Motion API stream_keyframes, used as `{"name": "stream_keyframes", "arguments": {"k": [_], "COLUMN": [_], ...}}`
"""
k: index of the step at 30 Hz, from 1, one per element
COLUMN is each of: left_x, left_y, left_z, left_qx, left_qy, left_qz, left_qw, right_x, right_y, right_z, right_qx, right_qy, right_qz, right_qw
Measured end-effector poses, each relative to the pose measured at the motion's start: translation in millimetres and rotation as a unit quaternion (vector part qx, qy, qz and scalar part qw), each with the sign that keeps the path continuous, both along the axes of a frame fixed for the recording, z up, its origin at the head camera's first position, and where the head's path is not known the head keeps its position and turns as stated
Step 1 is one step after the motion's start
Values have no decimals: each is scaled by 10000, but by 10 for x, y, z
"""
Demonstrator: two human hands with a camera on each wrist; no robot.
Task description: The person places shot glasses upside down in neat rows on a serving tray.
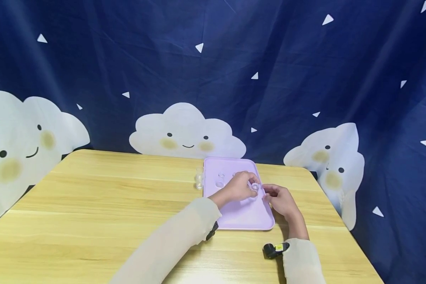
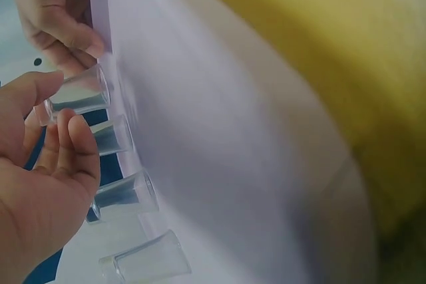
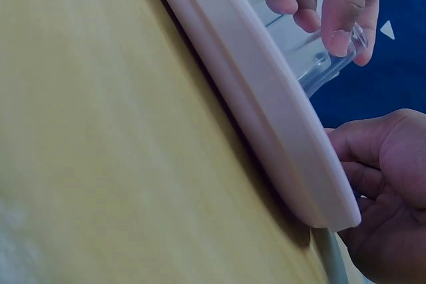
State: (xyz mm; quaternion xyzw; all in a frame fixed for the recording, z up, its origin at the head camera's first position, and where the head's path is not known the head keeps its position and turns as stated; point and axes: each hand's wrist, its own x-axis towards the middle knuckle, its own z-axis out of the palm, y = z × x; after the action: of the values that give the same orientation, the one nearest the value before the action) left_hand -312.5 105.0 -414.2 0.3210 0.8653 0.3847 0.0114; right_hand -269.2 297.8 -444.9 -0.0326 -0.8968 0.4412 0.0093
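Note:
A lilac tray lies on the table with several small clear glasses on it. My left hand is over the tray's right part and holds one clear glass between thumb and fingers. That glass has its wider end toward the tray in the left wrist view. Beside it in a row stand further glasses, wider ends on the tray. My right hand is at the tray's right side, its fingertips right at the rim close to the held glass. In the right wrist view, the tray's edge hides part of the right fingers.
A clear, rounded object stands on the wooden table just outside the tray's left edge. Behind the table hangs a dark blue cloth with clouds and white triangles. The tray's far edge lies near the table's back edge.

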Motion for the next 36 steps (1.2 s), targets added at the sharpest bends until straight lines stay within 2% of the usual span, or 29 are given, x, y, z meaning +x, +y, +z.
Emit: {"name": "stream_keyframes", "arguments": {"k": [10,18,24,30,36], "left_x": [17,62,43,-9,-72], "left_y": [24,27,-19,-191,-497], "left_z": [-17,31,52,235,454], "left_qx": [28,134,210,418,541], "left_qy": [-180,-364,-232,-133,63], "left_qz": [-67,-41,-44,-182,-25], "left_qw": [9998,9992,9995,9989,9985], "right_x": [-6,-10,-7,-1,14], "right_y": [10,15,8,-7,-29], "right_z": [-8,-3,-9,5,21], "right_qx": [9,2,3,79,38], "right_qy": [51,115,144,75,-74], "right_qz": [39,72,111,47,-103], "right_qw": [10000,9999,9998,9999,9999]}}
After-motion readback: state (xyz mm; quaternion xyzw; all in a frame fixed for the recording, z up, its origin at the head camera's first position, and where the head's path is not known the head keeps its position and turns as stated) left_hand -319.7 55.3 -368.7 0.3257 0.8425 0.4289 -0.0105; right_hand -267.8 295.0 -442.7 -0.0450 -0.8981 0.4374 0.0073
